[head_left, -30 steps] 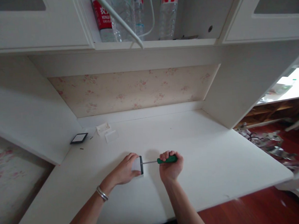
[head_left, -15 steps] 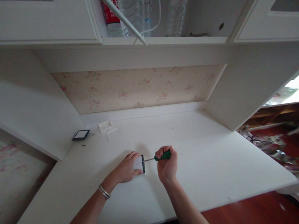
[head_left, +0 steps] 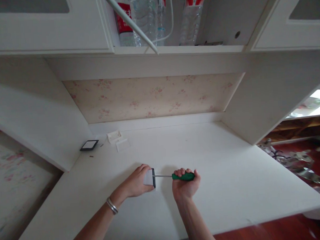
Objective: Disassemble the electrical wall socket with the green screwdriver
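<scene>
My left hand (head_left: 138, 181) is closed round a small flat white box with a dark edge (head_left: 149, 177), gripping it from the left on the white desktop. My right hand (head_left: 186, 184) is wrapped round the green handle of a screwdriver (head_left: 186, 176). Its thin metal shaft points left, and the tip meets the dark edge of the box. Whether a screw sits under the tip is too small to tell.
At the back left lie a black-framed flat piece (head_left: 89, 145), a small white tray (head_left: 114, 136), a clear flat cover (head_left: 123, 145) and tiny dark bits. Plastic bottles (head_left: 145, 21) stand in the cabinet above, where a white bar (head_left: 130, 23) hangs in front.
My right hand and the screwdriver handle have moved right, showing more shaft, and the grip has turned. My left hand still holds the box in nearly the same place. The view has shifted slightly.
</scene>
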A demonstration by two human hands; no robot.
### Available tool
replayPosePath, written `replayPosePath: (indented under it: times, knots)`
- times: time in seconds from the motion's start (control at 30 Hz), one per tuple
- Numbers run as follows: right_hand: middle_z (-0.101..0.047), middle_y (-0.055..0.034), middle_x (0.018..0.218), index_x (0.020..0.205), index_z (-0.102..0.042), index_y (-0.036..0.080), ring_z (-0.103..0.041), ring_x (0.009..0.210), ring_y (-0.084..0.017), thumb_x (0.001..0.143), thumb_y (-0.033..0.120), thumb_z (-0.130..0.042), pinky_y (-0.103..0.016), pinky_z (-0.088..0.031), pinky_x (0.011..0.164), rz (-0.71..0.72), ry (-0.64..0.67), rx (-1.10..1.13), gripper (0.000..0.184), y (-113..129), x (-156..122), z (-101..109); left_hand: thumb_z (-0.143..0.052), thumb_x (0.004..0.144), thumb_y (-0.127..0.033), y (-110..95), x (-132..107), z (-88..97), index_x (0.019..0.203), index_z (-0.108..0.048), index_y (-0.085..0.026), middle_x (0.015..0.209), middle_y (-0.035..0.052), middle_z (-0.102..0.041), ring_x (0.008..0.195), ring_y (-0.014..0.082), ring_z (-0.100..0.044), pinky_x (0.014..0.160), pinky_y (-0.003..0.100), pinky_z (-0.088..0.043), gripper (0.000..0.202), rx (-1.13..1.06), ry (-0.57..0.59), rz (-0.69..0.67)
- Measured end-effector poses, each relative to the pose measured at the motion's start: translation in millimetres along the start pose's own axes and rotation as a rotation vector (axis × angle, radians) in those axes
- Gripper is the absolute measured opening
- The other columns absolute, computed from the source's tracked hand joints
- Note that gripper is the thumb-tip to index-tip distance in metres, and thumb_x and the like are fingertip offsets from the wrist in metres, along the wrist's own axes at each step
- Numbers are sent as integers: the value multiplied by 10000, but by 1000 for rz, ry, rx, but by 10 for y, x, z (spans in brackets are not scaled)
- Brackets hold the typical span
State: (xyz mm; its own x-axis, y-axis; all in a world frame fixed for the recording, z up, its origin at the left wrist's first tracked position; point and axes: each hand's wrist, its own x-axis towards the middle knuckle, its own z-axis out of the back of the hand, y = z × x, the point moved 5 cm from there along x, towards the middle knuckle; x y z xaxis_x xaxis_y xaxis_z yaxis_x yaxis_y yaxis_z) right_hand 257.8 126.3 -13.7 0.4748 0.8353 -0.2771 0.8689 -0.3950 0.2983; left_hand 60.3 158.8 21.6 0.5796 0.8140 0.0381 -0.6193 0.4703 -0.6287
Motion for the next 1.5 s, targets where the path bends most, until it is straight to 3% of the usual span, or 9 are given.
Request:
replayPosePath:
  times: [0.2, 0.47, 0.67, 0.87, 1.03, 1.13, 1.2, 1.37, 1.5]
  knots:
    - [-424, 54, 526, 604, -436, 209, -416, 475, -102, 778, 429, -470, -251, -363, 516, -43, -87, 42, 283, -82, -21, 91, -749, 611, -350, -21, 3, -5, 1174, -498, -211, 1161, 57, -517, 1089, 226, -493, 972, 336, -385, 632, 5, 2, -19]
    - [-451, 48, 577, 654, -481, 209, -444, 526, -107, 804, 418, -484, -263, -386, 553, -14, 60, -46, 257, 33, -68, -164, -768, 600, -393, 71, -21, 92, 1151, -523, -210, 1205, 77, -508, 1123, 238, -492, 993, 363, -384, 630, -134, -104, 16]
    - [-447, 43, 595, 669, -490, 208, -453, 548, -112, 820, 420, -469, -278, -402, 579, 19, 129, -143, 261, 180, -101, -283, -655, 729, -453, 510, -159, 400, 1232, -482, -224, 1269, 83, -470, 1127, 230, -511, 948, 379, -444, 580, -254, -337, 172]
    - [-435, 36, 626, 697, -507, 207, -455, 576, -112, 843, 422, -454, -281, -404, 592, 5, 205, -188, 265, 169, -164, -445, -647, 712, -509, 966, -319, 563, 1241, -505, -192, 1266, 108, -524, 1070, 264, -552, 914, 420, -462, 633, -228, -383, 341]
    - [-430, 30, 655, 733, -504, 211, -449, 595, -113, 874, 421, -424, -285, -397, 602, -47, 291, -218, 265, 0, -312, -584, -586, 770, -518, 1161, -319, 526, 1152, -558, -161, 1119, 101, -622, 950, 221, -618, 846, 384, -508, 523, -655, -472, 457]
    - [-431, 35, 654, 746, -496, 218, -439, 593, -110, 866, 336, -472, -278, -381, 597, -44, 349, -286, 170, -113, -409, -632, -561, 817, -453, 1232, -267, 473, 1040, -594, -122, 1070, 120, -650, 943, 205, -635, 880, 380, -504, 400, -1003, -555, 472]
    - [-434, 41, 650, 759, -496, 222, -435, 591, -107, 846, 266, -511, -272, -372, 595, -10, 383, -341, 99, -159, -453, -662, -568, 829, -380, 1272, -234, 449, 979, -612, -115, 1064, 124, -661, 969, 200, -632, 916, 378, -491, 308, -1077, -600, 483]
    - [-455, 45, 650, 748, -489, 221, -446, 590, -106, 830, 233, -537, -272, -363, 591, 27, 458, -421, 96, -227, -496, -743, -519, 858, -236, 1370, -176, 416, 993, -600, -95, 1126, 147, -630, 962, 184, -639, 904, 356, -506, 211, -965, -636, 543]
    - [-463, 47, 638, 742, -498, 217, -454, 595, -106, 810, 220, -576, -269, -361, 595, 45, 492, -502, 104, -278, -512, -764, -547, 831, -239, 1440, -191, 446, 1148, -528, -110, 1245, 172, -532, 811, 169, -662, 796, 383, -545, 342, -813, -662, 604]
